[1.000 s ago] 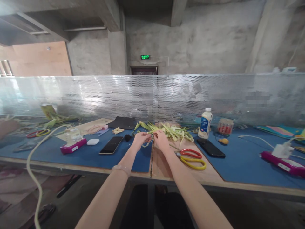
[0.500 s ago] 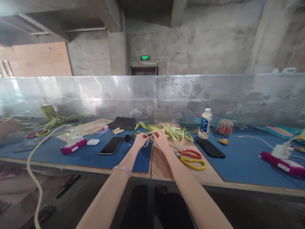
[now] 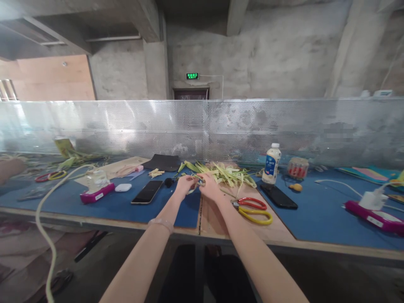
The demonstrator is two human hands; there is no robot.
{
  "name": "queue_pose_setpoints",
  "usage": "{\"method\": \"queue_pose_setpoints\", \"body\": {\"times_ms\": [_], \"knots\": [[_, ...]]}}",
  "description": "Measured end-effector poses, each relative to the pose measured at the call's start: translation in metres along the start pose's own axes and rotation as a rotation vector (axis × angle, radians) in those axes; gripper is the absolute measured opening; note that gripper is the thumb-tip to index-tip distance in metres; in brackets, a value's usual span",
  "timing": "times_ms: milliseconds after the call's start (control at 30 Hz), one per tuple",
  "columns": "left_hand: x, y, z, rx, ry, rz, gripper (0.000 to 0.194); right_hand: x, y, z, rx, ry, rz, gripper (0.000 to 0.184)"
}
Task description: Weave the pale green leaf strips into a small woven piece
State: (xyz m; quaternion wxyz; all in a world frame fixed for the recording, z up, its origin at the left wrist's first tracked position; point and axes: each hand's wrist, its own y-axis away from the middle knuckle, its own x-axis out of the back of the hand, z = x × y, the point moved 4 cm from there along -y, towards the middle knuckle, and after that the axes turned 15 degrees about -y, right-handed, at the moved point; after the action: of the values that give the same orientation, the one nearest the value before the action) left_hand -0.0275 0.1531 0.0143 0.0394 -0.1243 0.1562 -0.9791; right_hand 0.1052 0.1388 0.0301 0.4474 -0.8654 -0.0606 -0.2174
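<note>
My left hand (image 3: pixel 185 185) and my right hand (image 3: pixel 209 185) meet above the seam between the blue mat and the bare board. Both pinch a thin, pale green strip of leaf (image 3: pixel 191 192), which hangs in a small loop under the left fingers. Its ends are hidden by my fingers. Just beyond my right hand lies a pile of pale green leaf strips (image 3: pixel 235 174), looking like corn husk. Scissors with one red and one yellow handle (image 3: pixel 255 210) rest on the board to the right of my right forearm.
A phone (image 3: pixel 147 192), a white earbud case (image 3: pixel 123 187) and a purple power strip (image 3: pixel 97 193) lie to the left. On the right are a bottle (image 3: pixel 272 164), another phone (image 3: pixel 279 196) and a second power strip (image 3: pixel 375 216). A co-worker's hand (image 3: pixel 11 168) shows at far left.
My fingers have shifted slightly around the leaf strip; the right hand has turned and dipped a little. The loop under the left hand has changed shape. Objects on the table stay where they were.
</note>
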Motion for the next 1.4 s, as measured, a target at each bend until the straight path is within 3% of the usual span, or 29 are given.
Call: {"method": "queue_pose_setpoints", "body": {"times_ms": [233,400,600,767,1100,1400], "knots": [[-0.001,0.002,0.004,0.009,-0.011,-0.002,0.032,-0.005,0.001,0.005,0.023,0.058,-0.056,0.055],[-0.002,0.003,0.005,0.061,0.049,-0.027,0.039,-0.002,0.0,0.004,0.019,0.042,0.001,0.048],[-0.005,0.003,0.004,0.103,0.248,-0.173,0.03,0.005,-0.003,0.0,-0.071,-0.14,0.081,0.035],[-0.005,0.002,0.003,0.122,0.271,-0.149,0.026,0.008,-0.004,0.001,-0.205,-0.346,0.085,0.026],[-0.009,0.007,0.01,0.126,0.412,-0.236,0.023,0.013,-0.005,0.007,-0.312,-0.457,0.142,0.025],[-0.013,0.008,0.012,0.148,0.474,-0.29,0.017,0.011,-0.006,0.012,-0.304,-0.519,0.136,0.023]]}}
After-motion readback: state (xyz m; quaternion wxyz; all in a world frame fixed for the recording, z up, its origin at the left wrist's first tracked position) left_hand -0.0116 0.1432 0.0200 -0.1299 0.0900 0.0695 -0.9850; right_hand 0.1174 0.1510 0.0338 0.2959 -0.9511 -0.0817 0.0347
